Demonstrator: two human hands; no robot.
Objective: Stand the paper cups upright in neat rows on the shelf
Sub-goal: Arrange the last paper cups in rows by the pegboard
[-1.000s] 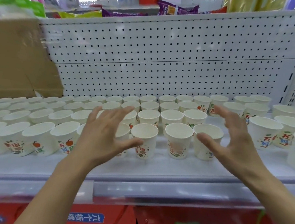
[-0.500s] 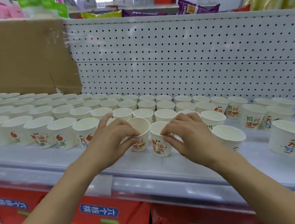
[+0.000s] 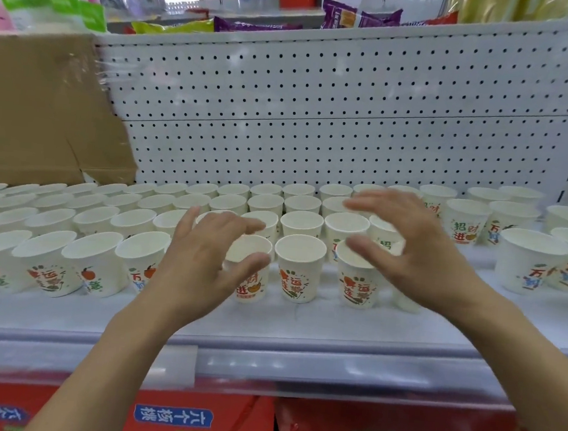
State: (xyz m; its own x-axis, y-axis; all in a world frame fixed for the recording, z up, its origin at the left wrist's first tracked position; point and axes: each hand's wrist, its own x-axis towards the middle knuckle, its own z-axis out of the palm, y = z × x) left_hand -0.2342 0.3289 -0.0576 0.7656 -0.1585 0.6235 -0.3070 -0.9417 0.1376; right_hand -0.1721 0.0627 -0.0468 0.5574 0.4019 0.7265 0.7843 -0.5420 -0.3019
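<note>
Centrally, front-row cups: three paper cups stand upright near the shelf's front edge, the middle cup (image 3: 299,268) in the clear between the two hands, its mouth up and its print facing the viewer.
Cup under left hand: the left-hand cup (image 3: 250,271) stands just beside the middle cup; thumb and fingers curve about its rim, apparently so that it can be nudged into line.
Cup under right hand: the right-hand cup (image 3: 357,283) stands a small gap to the right of the middle cup; that gap looks wider than the others in the row, which is the likely reason for the hand above it.
Left hand (image 3: 199,263): half open, fingers spread and bent, closed on nothing; whether the thumb touches the cup cannot be told.
Right hand (image 3: 409,257): wide open, palm down, fingers blurred, hovering over its cup and the ones behind; it has hold of nothing.
Finished rows (image 3: 104,213): cups stand rim to rim in straight lines running back to the left, a pattern for the front row to match.
Loose cups (image 3: 529,261): further right, larger cups stand well apart, not yet ranked.
Shelf (image 3: 266,320): white, bare along its front strip.
Pegboard (image 3: 319,115): the back wall, limiting the rows' depth.
Cardboard box (image 3: 38,108): at rear left, above the rows.
</note>
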